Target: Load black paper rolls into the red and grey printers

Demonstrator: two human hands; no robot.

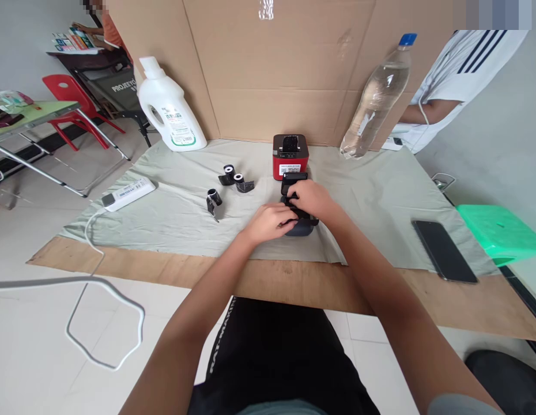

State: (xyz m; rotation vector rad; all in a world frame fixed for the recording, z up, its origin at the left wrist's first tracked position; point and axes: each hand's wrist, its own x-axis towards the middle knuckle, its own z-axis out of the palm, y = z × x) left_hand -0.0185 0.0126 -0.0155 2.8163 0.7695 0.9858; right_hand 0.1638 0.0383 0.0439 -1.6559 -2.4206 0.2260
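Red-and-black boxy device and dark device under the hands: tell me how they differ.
Colour: the red-and-black boxy device has red sides; the dark device shows black and bluish grey. Contact: the left hand and right hand are on the dark device, not the red-and-black one. Place: the red-and-black device stands nearer the brown cardboard panel than the dark one. Both rest on the greyish cloth.

a makeshift shared workroom, a cloth-draped wooden board (285, 278) under the hands (315, 199), a cardboard partition (280, 69) beyond them, another person (449, 86) behind it
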